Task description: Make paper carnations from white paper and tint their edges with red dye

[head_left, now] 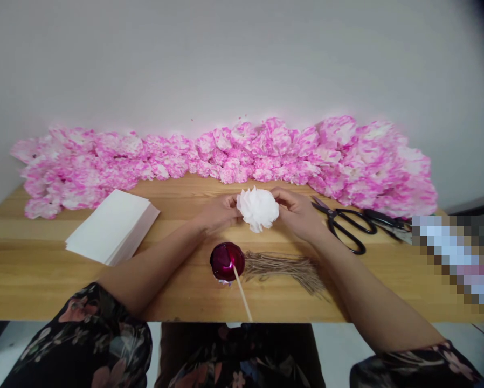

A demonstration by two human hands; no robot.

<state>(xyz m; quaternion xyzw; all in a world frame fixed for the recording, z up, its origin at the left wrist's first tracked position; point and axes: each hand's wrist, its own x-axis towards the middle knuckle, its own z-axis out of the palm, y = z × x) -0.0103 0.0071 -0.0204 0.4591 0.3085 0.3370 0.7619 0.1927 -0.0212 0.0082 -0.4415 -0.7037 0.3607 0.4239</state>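
Fingers of the left hand (pixel 216 216) and right hand (pixel 301 216) grip a ruffled white flower (pixel 258 209) from either side, over the middle of the wooden worktop (pixel 177 304). Nearer the front edge, a slim stick (pixel 242 293) rests in dark magenta liquid (pixel 221 256) beside thin brown strands (pixel 284 268). A white stack (pixel 110 223) lies toward the left edge, black scissors (pixel 331 214) toward the right; pink-and-white flowers (pixel 234 156) line the back edge.

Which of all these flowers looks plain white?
The single flower held between the left hand and the right hand. The other flowers, heaped along the wall, show pink streaks.
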